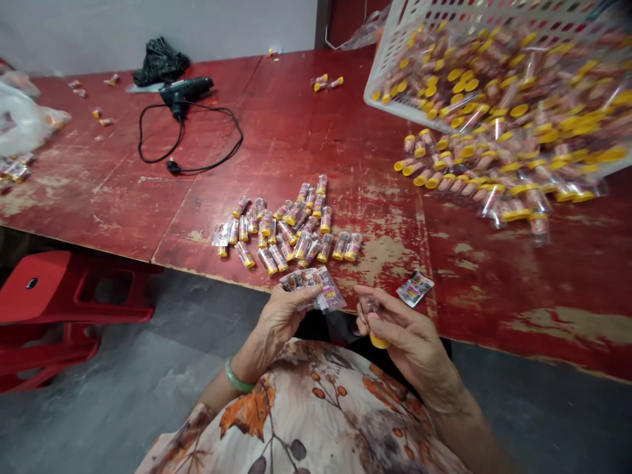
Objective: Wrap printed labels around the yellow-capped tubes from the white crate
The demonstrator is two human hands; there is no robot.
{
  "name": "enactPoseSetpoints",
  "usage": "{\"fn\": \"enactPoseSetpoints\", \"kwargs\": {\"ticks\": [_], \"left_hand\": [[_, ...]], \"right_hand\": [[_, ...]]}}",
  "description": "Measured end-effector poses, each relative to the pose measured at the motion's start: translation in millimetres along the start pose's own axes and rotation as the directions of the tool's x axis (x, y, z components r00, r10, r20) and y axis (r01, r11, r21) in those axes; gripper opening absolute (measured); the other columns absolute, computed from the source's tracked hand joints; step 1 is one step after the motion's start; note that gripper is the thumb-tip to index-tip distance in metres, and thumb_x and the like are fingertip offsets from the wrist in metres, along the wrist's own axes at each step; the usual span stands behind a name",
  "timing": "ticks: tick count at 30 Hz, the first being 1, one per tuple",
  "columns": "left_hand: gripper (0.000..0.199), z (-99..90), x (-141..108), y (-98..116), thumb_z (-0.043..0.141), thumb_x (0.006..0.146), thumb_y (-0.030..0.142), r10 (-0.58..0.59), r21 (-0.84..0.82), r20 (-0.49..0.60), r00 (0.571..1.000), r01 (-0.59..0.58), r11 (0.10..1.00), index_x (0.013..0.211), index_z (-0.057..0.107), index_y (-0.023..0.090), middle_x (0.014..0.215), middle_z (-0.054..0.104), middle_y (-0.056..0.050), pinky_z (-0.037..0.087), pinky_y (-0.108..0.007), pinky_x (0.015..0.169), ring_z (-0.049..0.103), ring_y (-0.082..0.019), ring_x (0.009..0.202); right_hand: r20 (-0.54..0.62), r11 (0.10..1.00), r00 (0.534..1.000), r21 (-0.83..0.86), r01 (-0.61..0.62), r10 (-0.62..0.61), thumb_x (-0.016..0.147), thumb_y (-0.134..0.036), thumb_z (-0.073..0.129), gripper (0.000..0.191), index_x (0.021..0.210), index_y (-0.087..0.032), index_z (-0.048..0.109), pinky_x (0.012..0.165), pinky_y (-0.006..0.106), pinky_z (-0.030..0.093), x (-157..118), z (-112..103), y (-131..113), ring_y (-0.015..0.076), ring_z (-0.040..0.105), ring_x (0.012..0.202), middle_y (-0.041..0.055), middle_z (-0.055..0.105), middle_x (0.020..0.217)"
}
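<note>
Between thumb and fingers, my left hand pinches a small fan of printed plastic sleeves at the table's front edge. My right hand is closed round a small clear tube with a yellow cap, its cap end pointing down toward my lap. A single loose printed sleeve lies on the table just beyond my right hand. Past my left hand lies a group of yellow-capped tubes with printed sleeves on them, some upright and some lying over.
A white perforated basket at the back right is tipped, heaped with yellow-capped tubes that spill onto the red table. A black heat gun with its cord, a black plastic bag and a red stool are on the left.
</note>
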State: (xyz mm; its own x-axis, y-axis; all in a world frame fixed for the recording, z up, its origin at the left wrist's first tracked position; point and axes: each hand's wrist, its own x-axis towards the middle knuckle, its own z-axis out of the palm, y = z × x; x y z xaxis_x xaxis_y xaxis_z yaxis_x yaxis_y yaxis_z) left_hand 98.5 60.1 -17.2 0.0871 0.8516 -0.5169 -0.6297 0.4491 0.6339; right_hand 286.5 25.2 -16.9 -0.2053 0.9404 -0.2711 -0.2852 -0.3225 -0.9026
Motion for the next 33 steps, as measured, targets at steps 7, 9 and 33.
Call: {"fn": "enactPoseSetpoints", "kwargs": {"ticks": [7, 9, 33], "left_hand": [[0.037, 5.5, -2.9, -2.8, 0.084, 0.056, 0.015, 0.085, -0.006, 0.025, 0.996, -0.085, 0.996, 0.090, 0.069, 0.013, 0.086, 0.073, -0.006, 0.055, -0.032, 0.078, 0.068, -0.018, 0.079], [0.034, 4.7, -2.3, -4.0, 0.085, 0.056, 0.015, 0.119, 0.003, 0.012, 0.993, -0.119, 0.993, 0.086, 0.069, 0.012, 0.084, 0.072, -0.006, 0.054, -0.034, 0.081, 0.068, -0.019, 0.080], [0.031, 18.6, -2.9, -8.4, 0.082, 0.062, 0.017, 0.194, -0.134, -0.063, 0.979, -0.201, 0.970, 0.090, 0.069, 0.013, 0.083, 0.071, -0.004, 0.053, -0.030, 0.076, 0.067, -0.016, 0.076]], "right_hand": [[-0.038, 0.990, 0.995, -0.107, 0.093, -0.097, 0.076, -0.031, 0.074, 0.037, 0.111, -0.026, 0.064, 0.072, 0.022, 0.050, 0.1, 1.9, 5.9, 0.0125, 0.059, 0.080, 0.0022, 0.058, 0.096], [-0.053, 0.964, 0.984, -0.215, 0.156, -0.171, 0.077, -0.028, 0.073, 0.033, 0.109, -0.027, 0.063, 0.075, 0.024, 0.051, -0.6, 3.8, 6.7, 0.0144, 0.061, 0.085, 0.0024, 0.060, 0.098], [0.320, 0.055, 0.476, -0.782, 0.621, -0.819, 0.080, -0.007, 0.064, 0.032, 0.110, -0.016, 0.056, 0.076, 0.039, 0.053, 9.4, 30.5, 5.6, 0.0208, 0.062, 0.087, 0.0087, 0.065, 0.092]]}}
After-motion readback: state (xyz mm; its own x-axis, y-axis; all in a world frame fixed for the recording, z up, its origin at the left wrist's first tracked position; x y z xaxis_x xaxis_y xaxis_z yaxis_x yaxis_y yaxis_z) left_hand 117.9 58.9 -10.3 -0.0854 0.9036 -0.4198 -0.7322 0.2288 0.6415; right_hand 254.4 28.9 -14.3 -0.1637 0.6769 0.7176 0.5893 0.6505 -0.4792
